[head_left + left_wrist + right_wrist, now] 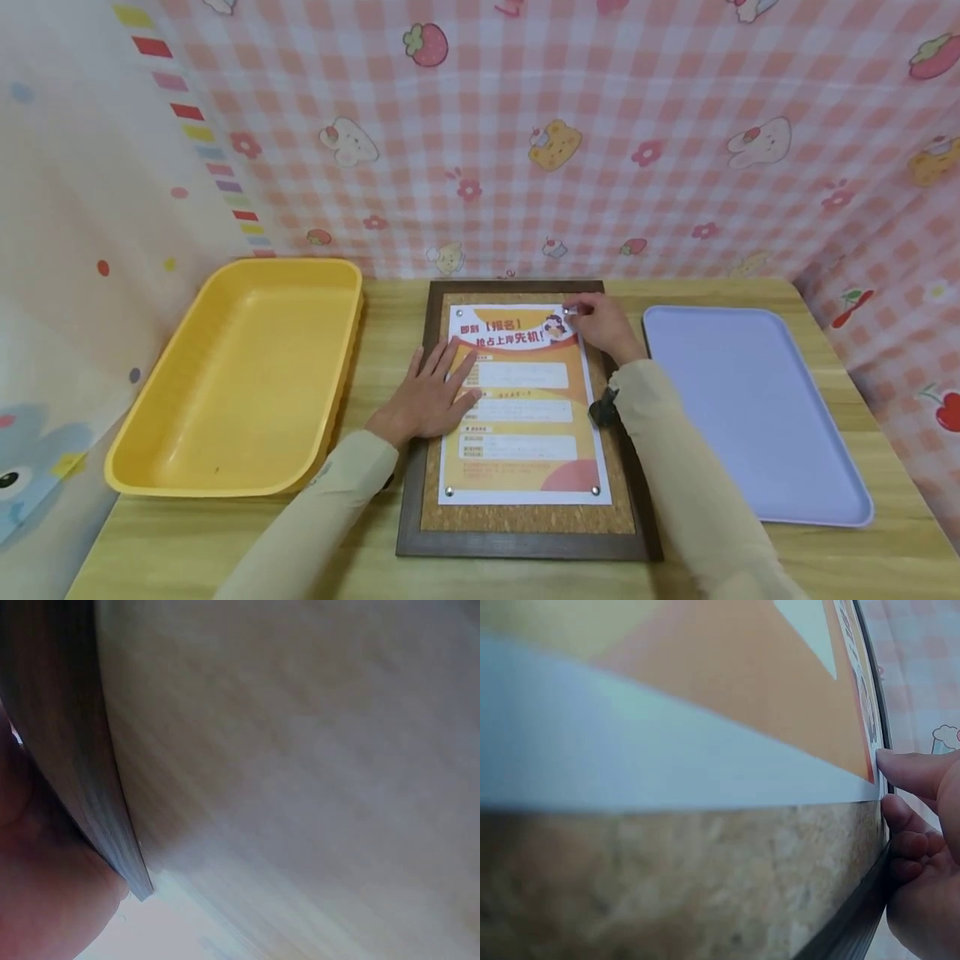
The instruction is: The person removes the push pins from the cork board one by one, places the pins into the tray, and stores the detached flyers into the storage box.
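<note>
A printed poster in orange, yellow and white lies on a cork board with a dark wooden frame. Silver thumbtacks sit at its top left, bottom left and bottom right corners. At the top right corner my right hand pinches a small silver thumbtack between thumb and fingers; in the right wrist view the thumb is close to the paper's corner. My left hand, fingers spread, rests on the poster's left edge and the frame. Only part of that hand shows in the left wrist view.
A deep yellow tray stands to the left of the board. On the right lies a flat lavender tray. Both rest on a wood-grain table, with a pink checked cloth hanging behind and at the sides.
</note>
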Demonstrator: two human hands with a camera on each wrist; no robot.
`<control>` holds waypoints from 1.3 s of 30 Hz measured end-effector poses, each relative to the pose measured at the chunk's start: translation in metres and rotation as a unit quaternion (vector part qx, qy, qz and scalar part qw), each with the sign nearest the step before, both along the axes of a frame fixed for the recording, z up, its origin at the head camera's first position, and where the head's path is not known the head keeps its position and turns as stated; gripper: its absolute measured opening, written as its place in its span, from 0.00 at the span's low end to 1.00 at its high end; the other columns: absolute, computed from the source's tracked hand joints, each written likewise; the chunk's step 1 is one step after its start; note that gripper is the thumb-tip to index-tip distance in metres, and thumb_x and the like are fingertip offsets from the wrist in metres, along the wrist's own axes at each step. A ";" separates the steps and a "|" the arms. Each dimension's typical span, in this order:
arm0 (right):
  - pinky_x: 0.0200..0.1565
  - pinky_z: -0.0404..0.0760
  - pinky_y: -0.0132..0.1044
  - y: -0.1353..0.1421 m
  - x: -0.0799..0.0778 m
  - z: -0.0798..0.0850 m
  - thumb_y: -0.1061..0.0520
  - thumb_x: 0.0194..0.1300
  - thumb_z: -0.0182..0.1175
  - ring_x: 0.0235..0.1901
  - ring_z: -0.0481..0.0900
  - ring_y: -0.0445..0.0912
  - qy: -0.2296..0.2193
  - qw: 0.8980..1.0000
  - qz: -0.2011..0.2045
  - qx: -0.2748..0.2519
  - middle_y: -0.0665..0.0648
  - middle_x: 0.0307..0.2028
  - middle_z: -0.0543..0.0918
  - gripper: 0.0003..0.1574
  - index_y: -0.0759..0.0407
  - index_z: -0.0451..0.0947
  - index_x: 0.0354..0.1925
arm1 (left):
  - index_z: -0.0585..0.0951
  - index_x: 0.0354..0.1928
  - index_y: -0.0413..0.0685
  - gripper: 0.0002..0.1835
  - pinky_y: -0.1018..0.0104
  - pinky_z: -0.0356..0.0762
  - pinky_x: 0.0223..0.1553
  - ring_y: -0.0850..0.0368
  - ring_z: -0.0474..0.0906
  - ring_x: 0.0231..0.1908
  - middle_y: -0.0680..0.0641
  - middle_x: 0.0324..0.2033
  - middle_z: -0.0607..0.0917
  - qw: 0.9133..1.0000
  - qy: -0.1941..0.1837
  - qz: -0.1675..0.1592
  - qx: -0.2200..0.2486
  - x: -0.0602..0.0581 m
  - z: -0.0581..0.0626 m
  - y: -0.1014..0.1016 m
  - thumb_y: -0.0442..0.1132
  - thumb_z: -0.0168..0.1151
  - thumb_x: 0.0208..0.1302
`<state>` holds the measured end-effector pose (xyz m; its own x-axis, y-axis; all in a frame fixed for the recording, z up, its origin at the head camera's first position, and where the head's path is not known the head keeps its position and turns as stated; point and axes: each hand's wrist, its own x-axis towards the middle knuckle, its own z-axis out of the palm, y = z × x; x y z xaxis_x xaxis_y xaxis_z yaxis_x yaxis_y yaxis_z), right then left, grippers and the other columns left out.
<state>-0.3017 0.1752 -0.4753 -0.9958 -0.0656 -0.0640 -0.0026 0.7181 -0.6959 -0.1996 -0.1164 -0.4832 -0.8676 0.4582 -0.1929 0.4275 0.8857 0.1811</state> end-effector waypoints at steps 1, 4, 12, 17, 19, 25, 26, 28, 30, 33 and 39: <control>0.40 0.68 0.40 0.000 -0.001 0.001 0.60 0.61 0.58 0.37 0.69 0.51 -0.001 1.000 -0.002 0.001 0.58 0.38 0.75 0.14 0.56 0.81 0.46 | 0.43 0.74 0.56 0.35 0.44 0.29 0.68 0.46 0.31 0.72 0.44 0.73 0.38 1.000 0.000 -0.001 0.001 -0.001 0.001 0.000 0.62 0.29 0.70; 0.38 0.69 0.40 -0.001 -0.004 0.004 0.60 0.61 0.58 0.36 0.70 0.51 0.006 1.000 -0.005 -0.006 0.60 0.38 0.77 0.13 0.57 0.81 0.45 | 0.43 0.74 0.56 0.35 0.43 0.31 0.68 0.46 0.31 0.72 0.43 0.73 0.39 1.000 0.000 -0.001 0.004 -0.002 0.007 0.000 0.62 0.30 0.70; 0.38 0.71 0.39 -0.006 -0.013 0.011 0.58 0.62 0.58 0.36 0.73 0.50 0.019 0.999 -0.032 -0.025 0.60 0.42 0.81 0.12 0.57 0.83 0.43 | 0.41 0.74 0.58 0.35 0.44 0.29 0.68 0.48 0.30 0.72 0.45 0.73 0.37 1.000 0.008 0.002 -0.003 -0.007 0.013 -0.003 0.62 0.28 0.71; 0.41 0.73 0.41 -0.007 -0.013 0.013 0.59 0.62 0.58 0.38 0.75 0.50 0.020 0.998 -0.048 -0.028 0.59 0.43 0.82 0.11 0.57 0.84 0.41 | 0.40 0.74 0.59 0.35 0.44 0.29 0.68 0.48 0.29 0.72 0.45 0.73 0.36 1.000 0.008 0.001 -0.003 -0.007 0.013 -0.002 0.63 0.28 0.70; 0.42 0.74 0.42 -0.007 -0.012 0.013 0.59 0.62 0.58 0.39 0.76 0.51 0.026 0.998 -0.053 -0.031 0.60 0.43 0.82 0.10 0.58 0.84 0.40 | 0.41 0.74 0.58 0.35 0.44 0.29 0.68 0.47 0.30 0.72 0.45 0.73 0.37 1.000 0.010 0.000 0.000 -0.007 0.014 -0.002 0.63 0.29 0.70; 0.44 0.74 0.43 -0.006 -0.010 0.011 0.60 0.61 0.59 0.40 0.76 0.51 0.026 0.997 -0.069 -0.033 0.60 0.42 0.83 0.09 0.60 0.84 0.39 | 0.41 0.74 0.58 0.35 0.45 0.29 0.68 0.48 0.30 0.72 0.45 0.73 0.37 1.000 0.006 0.000 0.005 -0.008 0.013 0.001 0.63 0.28 0.70; 0.43 0.74 0.42 -0.006 -0.010 0.010 0.60 0.61 0.59 0.39 0.76 0.50 0.022 0.997 -0.073 -0.035 0.60 0.41 0.83 0.09 0.59 0.84 0.38 | 0.41 0.74 0.58 0.35 0.45 0.29 0.68 0.48 0.30 0.72 0.45 0.73 0.37 1.000 0.004 0.000 0.005 -0.008 0.013 0.001 0.63 0.28 0.70; 0.41 0.73 0.41 -0.007 -0.009 0.008 0.60 0.61 0.59 0.38 0.75 0.50 0.019 0.996 -0.075 -0.037 0.60 0.40 0.83 0.09 0.60 0.84 0.38 | 0.41 0.74 0.58 0.35 0.45 0.29 0.68 0.48 0.30 0.72 0.44 0.73 0.37 1.000 0.001 -0.001 0.001 -0.007 0.012 0.001 0.63 0.28 0.70; 0.40 0.73 0.40 -0.007 -0.008 0.007 0.60 0.61 0.59 0.37 0.75 0.50 0.017 0.996 -0.078 -0.039 0.59 0.38 0.83 0.08 0.60 0.84 0.36 | 0.41 0.74 0.58 0.35 0.44 0.30 0.68 0.48 0.30 0.72 0.44 0.73 0.37 1.000 -0.001 -0.001 0.000 -0.006 0.011 0.001 0.63 0.28 0.70; 0.40 0.72 0.39 -0.009 -0.006 0.005 0.60 0.61 0.59 0.37 0.74 0.49 0.010 0.996 -0.080 -0.035 0.59 0.38 0.83 0.08 0.60 0.84 0.36 | 0.42 0.74 0.57 0.35 0.44 0.30 0.68 0.47 0.30 0.72 0.44 0.73 0.37 1.000 -0.004 -0.001 0.001 -0.004 0.010 0.001 0.62 0.28 0.70; 0.38 0.71 0.37 -0.009 -0.003 -0.001 0.60 0.62 0.58 0.36 0.74 0.49 0.002 0.996 -0.085 -0.028 0.58 0.37 0.83 0.08 0.59 0.84 0.34 | 0.41 0.74 0.58 0.35 0.45 0.29 0.68 0.47 0.30 0.72 0.45 0.73 0.37 1.000 -0.009 -0.001 -0.003 -0.001 0.006 0.001 0.62 0.28 0.70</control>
<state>-0.3046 0.1659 -0.4758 -0.9932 0.0998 -0.0604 0.1119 0.6681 -0.7356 -0.2003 -0.1156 -0.4776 -0.8632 0.4583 -0.2115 0.4255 0.8861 0.1836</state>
